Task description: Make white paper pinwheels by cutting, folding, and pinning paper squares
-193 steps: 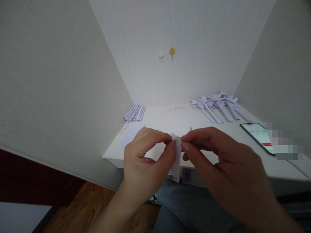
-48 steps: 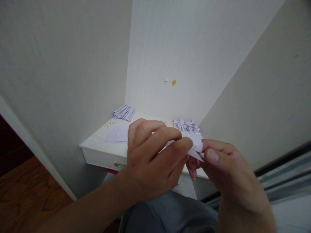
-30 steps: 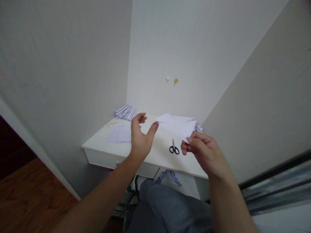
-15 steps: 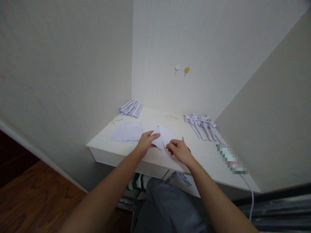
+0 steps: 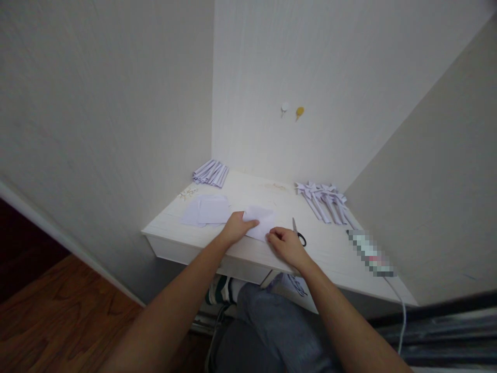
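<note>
A desk (image 5: 334,259) fills the middle of the frame, set into a corner of walls. At its centre lies a paper (image 5: 261,221), with the left hand (image 5: 236,228) on its left edge and the right hand (image 5: 284,244) at its lower right. Scissors (image 5: 298,232) lie just right of the right hand. Flat sheets (image 5: 205,211) lie left of the paper, a bundle of strips (image 5: 211,173) behind them at the back left. Pinwheels (image 5: 325,199) lie at the back right, a phone (image 5: 369,253) nearer, at the right edge. Two hooks (image 5: 292,111) sit on the wall above.
</note>
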`<state>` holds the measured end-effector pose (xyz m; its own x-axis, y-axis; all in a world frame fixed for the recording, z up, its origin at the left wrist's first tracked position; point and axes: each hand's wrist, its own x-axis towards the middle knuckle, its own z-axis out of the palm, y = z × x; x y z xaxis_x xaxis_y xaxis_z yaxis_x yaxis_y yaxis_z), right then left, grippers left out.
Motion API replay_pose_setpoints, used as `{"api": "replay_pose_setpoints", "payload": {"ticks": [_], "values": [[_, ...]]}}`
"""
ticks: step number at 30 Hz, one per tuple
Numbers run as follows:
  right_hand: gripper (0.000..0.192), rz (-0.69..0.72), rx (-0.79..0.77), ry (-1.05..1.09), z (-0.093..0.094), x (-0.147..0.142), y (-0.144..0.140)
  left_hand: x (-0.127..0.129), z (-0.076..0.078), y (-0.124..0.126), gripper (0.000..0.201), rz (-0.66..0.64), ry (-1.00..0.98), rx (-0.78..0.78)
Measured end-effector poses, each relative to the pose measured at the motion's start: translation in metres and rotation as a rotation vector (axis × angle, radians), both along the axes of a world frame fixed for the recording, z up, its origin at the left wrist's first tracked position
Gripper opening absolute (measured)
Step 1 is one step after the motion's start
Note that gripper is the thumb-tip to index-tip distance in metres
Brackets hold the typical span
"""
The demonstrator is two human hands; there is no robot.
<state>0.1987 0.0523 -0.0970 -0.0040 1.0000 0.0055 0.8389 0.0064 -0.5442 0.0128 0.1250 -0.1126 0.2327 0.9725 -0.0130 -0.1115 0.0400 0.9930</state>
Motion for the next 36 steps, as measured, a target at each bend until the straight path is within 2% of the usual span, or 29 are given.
{"api": "replay_pose_setpoints", "payload": {"ticks": [5,10,13,18,22,25,29,33,36], "values": [[0.026,-0.026,0.079,-0.141,0.004,0.007,-0.003,0.001,-0.006,0.003,0.027,0.104,0.018,0.025],[0.028,-0.033,0.115,-0.245,0.003,0.0,-0.002,0.002,-0.011,0.004,0.036,0.142,0.014,0.043],[0.027,-0.081,0.113,-0.26,0.009,0.007,-0.002,0.002,-0.011,0.002,0.038,0.151,0.013,0.045],[0.029,-0.392,-0.023,-0.32,0.018,0.051,-0.001,0.002,-0.009,-0.001,0.036,0.159,0.01,0.042],[0.032,-0.464,-0.202,-0.312,0.02,0.077,0.003,0.003,-0.004,-0.005,0.038,0.158,0.011,0.043],[0.032,-0.456,-0.303,-0.3,0.023,0.083,0.004,-0.001,0.009,-0.013,0.043,0.115,0.012,0.058],[0.033,-0.452,-0.378,-0.312,0.028,0.087,-0.003,-0.011,0.043,-0.032,0.043,0.035,0.039,0.095],[0.032,-0.411,-0.388,-0.307,0.03,0.09,-0.012,-0.017,0.076,-0.051,0.032,-0.031,0.075,0.134],[0.033,-0.387,-0.366,-0.294,0.029,0.091,-0.014,-0.018,0.093,-0.06,0.03,-0.039,0.073,0.163]]}}
